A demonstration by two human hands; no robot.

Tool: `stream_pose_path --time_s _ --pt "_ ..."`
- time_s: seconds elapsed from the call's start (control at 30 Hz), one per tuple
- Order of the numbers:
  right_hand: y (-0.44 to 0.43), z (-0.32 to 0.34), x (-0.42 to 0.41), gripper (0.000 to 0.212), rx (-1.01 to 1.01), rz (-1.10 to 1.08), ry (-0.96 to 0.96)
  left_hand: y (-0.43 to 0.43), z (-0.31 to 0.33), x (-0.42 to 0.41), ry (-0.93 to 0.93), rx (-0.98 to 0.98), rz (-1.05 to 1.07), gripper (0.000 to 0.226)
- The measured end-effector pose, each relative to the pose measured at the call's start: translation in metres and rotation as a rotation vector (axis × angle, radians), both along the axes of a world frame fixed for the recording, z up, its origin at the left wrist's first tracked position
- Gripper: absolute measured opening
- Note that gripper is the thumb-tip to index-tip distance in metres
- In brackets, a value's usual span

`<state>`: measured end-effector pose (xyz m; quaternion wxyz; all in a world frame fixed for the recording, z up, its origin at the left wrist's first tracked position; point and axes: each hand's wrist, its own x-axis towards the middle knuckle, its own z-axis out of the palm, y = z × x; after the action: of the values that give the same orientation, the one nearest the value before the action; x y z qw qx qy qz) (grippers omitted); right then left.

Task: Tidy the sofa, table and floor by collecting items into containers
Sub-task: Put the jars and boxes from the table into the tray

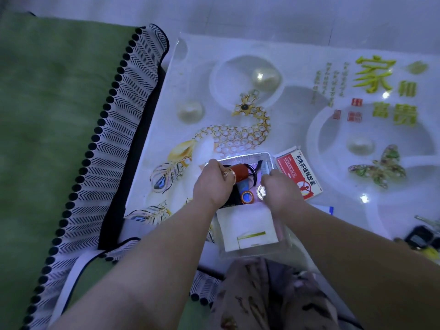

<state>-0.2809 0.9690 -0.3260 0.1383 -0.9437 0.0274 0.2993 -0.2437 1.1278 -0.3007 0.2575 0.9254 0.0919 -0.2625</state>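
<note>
A clear plastic box [247,155] stands on the printed glass table [273,110], near its front edge. My left hand [213,183] is shut on a red cylinder [240,172] over the box. My right hand [281,190] pinches a small round silvery item [261,191] beside it. Inside the box lie a black cord [253,172], an orange-rimmed blue tape roll [247,197] and a white paper packet [247,231].
A red and white medicine carton [298,173] lies just right of the box. Keys and dark small items [421,236] sit at the table's right front. The green sofa cover [47,115] with a striped black-dotted fringe fills the left. My patterned trousers [269,296] are below.
</note>
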Motion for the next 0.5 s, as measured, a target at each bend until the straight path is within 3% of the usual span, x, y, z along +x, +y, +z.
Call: stream_pose_path --time_s 0.33,0.5 --pt "0.012 -0.009 -0.013 0.039 0.050 0.054 -0.012 -0.005 -0.009 0.004 0.025 0.033 -0.072 0.018" --pt "0.016 -0.011 -0.011 0.034 0.097 0.043 -0.020 -0.009 -0.011 0.003 0.068 0.094 -0.122 0.022"
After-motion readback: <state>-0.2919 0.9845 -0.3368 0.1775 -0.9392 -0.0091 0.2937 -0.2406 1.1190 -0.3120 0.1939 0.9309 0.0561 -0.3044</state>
